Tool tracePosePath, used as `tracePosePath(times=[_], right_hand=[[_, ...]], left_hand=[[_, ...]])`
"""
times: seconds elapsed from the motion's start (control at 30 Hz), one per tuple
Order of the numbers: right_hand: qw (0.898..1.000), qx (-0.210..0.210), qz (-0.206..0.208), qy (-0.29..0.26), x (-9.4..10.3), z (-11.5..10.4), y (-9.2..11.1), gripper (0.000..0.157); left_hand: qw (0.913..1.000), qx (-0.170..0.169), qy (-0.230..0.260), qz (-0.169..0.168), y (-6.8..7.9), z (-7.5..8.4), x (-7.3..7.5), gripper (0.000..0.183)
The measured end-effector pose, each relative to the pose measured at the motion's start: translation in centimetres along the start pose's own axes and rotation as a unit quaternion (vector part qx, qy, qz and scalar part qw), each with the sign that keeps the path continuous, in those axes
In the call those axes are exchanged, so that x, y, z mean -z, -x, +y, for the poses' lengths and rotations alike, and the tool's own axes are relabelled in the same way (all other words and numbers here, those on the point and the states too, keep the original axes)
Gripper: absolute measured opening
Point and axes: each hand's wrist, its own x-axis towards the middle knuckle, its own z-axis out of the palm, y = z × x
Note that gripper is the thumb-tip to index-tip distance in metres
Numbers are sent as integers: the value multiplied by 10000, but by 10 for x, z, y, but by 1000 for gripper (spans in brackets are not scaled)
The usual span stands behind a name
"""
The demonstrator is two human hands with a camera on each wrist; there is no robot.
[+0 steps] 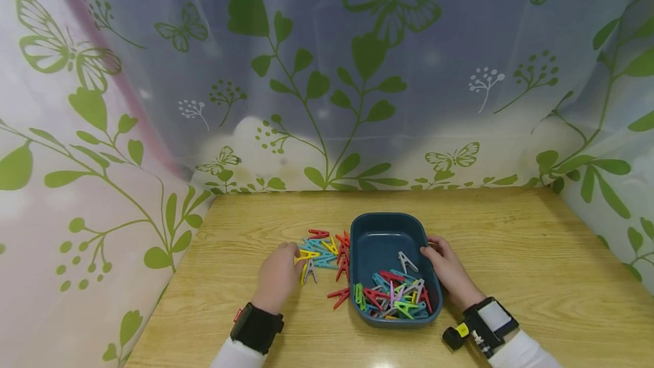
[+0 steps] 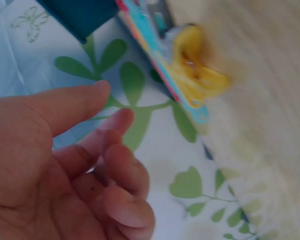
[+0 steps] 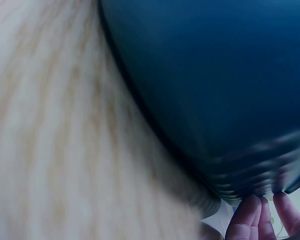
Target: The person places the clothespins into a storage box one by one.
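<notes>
Clips (image 1: 326, 258) lie heaped on the table (image 1: 511, 231) just left of the blue bin (image 1: 388, 246), with more inside it.
Your left hand (image 1: 278, 277) is empty beside the heap, fingers loosely bent; your right hand (image 1: 452, 271) grips the bin's side. You'd likely do best pinching one outer clip and lifting it clear of its neighbours, bin steadied. The left wrist view shows the thumb-finger gap the head view hides; only the head view shows the bin's contents.
</notes>
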Motion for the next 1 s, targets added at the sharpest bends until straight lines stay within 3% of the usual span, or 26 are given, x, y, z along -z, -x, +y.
tracePosePath(times=[0.47,0.7,1.0], right_hand=[[10000,19,-26,-1,0,1,-1,59],[10000,13,-31,12,0,0,0,59],[10000,35,-24,0,0,0,1,58]], left_hand=[[9975,436,-180,-535,3,-14,-11,26],[9969,335,-558,-440,5,-15,-15,30],[9965,375,-587,-457,6,-15,-15,24]])
